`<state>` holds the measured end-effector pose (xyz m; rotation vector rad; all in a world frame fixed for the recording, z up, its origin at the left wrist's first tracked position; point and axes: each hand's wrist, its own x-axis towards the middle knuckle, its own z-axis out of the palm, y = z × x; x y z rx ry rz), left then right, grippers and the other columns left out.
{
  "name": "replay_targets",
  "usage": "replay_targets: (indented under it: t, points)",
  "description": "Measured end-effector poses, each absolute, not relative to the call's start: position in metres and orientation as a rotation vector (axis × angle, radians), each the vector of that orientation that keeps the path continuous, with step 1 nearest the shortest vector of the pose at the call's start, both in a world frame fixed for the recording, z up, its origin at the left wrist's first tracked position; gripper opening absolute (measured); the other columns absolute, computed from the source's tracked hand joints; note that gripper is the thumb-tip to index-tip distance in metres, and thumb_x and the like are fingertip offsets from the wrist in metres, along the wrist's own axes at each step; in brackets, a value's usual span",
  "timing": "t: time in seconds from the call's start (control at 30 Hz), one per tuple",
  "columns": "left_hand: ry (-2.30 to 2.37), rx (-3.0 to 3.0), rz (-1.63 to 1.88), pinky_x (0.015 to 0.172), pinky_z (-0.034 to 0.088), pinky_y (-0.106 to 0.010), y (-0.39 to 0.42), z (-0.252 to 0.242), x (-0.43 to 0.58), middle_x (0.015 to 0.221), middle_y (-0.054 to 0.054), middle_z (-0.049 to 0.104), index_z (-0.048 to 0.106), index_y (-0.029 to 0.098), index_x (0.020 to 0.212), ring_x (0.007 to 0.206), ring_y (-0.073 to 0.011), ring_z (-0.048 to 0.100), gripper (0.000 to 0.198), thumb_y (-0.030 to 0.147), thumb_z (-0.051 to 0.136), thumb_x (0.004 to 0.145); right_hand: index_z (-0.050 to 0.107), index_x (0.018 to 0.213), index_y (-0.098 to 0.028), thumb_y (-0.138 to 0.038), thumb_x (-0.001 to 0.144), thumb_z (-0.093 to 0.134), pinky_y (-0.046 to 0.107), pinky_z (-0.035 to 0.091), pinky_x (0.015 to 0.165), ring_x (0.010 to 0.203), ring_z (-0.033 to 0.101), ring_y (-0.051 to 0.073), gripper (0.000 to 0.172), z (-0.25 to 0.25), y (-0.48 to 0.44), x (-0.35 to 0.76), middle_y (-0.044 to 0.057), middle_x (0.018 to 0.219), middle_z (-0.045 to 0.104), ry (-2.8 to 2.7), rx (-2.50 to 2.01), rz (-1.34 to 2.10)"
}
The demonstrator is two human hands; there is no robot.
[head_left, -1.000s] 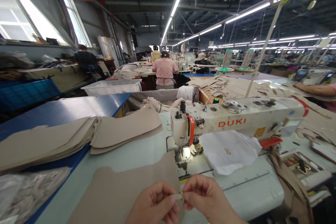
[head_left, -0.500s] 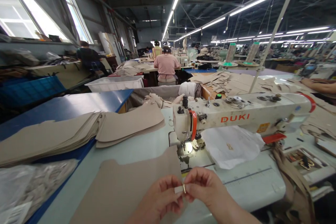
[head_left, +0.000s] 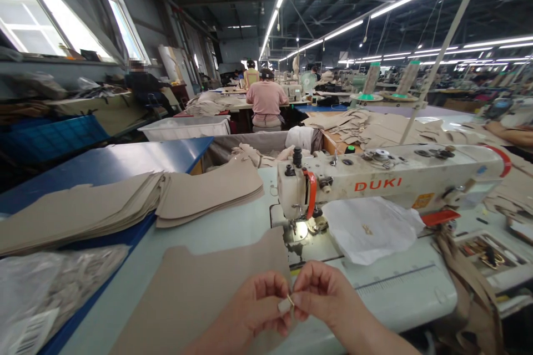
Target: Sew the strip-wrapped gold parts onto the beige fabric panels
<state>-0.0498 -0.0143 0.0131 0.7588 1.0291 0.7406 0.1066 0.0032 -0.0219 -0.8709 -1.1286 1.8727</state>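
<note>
Close together at the bottom middle, my left hand [head_left: 261, 300] and my right hand [head_left: 322, 293] work on one small piece. Between my left thumb and fingers is a short beige fabric tab [head_left: 284, 306]. A thin gold-coloured metal ring [head_left: 290, 300] sits at the tab's right end, pinched by my right thumb and fingertips. Whether the tab runs through the ring is hidden by the fingers. Under my hands lies a flat beige fabric panel [head_left: 208, 283], its right edge near the needle plate of the sewing machine [head_left: 387, 175].
Stacked beige panels [head_left: 212, 191] lie to the left, near a plastic bag [head_left: 62, 283]. On the machine bed is a white sheet [head_left: 370, 227] with small gold pieces. A tray of metal hardware [head_left: 489, 252] stands at right, beside hanging straps [head_left: 468, 283]. Co-workers sit beyond.
The tab has tilted and shows less length beyond the ring; the ring leans more. Both hands stay in nearly the same place. The camera view has shifted slightly.
</note>
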Motion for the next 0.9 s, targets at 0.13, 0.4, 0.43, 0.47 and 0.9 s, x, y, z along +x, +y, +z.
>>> replay_targets:
  t: [0.13, 0.4, 0.43, 0.47, 0.9]
  points:
    - [1.081, 0.994, 0.647, 0.056, 0.037, -0.022, -0.011, 0.015, -0.057, 0.059, 0.000, 0.062, 0.056, 0.016, 0.063, 0.054, -0.0112, 0.051, 0.016, 0.025, 0.068, 0.060, 0.053, 0.070, -0.019, -0.051, 0.064, 0.077, 0.022, 0.041, 0.055, 0.056, 0.055, 0.011, 0.040, -0.012, 0.001, 0.110, -0.004, 0.059, 0.057, -1.248, -0.880, 1.862]
    - [1.319, 1.309, 0.650, 0.051, 0.026, -0.021, -0.017, 0.006, -0.057, 0.052, 0.007, 0.045, 0.048, 0.018, 0.056, 0.054, -0.0097, 0.038, 0.007, 0.011, 0.046, 0.055, 0.054, 0.074, -0.019, -0.027, 0.060, 0.076, 0.021, 0.035, 0.053, 0.055, 0.046, 0.010, 0.027, -0.018, -0.011, 0.108, -0.005, 0.062, 0.053, -1.482, -1.007, 1.702]
    - [1.341, 1.319, 0.653, 0.050, 0.026, -0.021, -0.018, 0.003, -0.057, 0.051, 0.007, 0.045, 0.049, 0.018, 0.056, 0.054, -0.0098, 0.038, 0.007, 0.011, 0.047, 0.054, 0.055, 0.074, -0.019, -0.025, 0.062, 0.074, 0.022, 0.037, 0.055, 0.057, 0.048, 0.011, 0.023, -0.019, -0.011, 0.108, -0.004, 0.064, 0.055, -1.502, -1.007, 1.682]
    - [1.358, 1.329, 0.659, 0.050, 0.027, -0.021, -0.018, 0.000, -0.058, 0.051, 0.007, 0.045, 0.049, 0.017, 0.056, 0.054, -0.0098, 0.038, 0.006, 0.012, 0.049, 0.054, 0.056, 0.073, -0.018, -0.023, 0.064, 0.071, 0.022, 0.039, 0.057, 0.059, 0.050, 0.011, 0.018, -0.019, -0.011, 0.110, -0.003, 0.065, 0.056, -1.526, -1.005, 1.655]
    - [1.263, 1.120, 0.904, 0.062, 0.043, -0.026, -0.016, 0.007, -0.054, 0.062, 0.000, 0.059, 0.050, 0.018, 0.054, 0.063, -0.0156, 0.054, 0.016, 0.017, 0.065, 0.052, 0.061, 0.068, -0.018, -0.017, 0.072, 0.064, 0.021, 0.046, 0.057, 0.065, 0.058, 0.013, 0.005, -0.029, -0.010, 0.114, 0.004, 0.076, 0.066, -1.557, -0.942, 1.295]
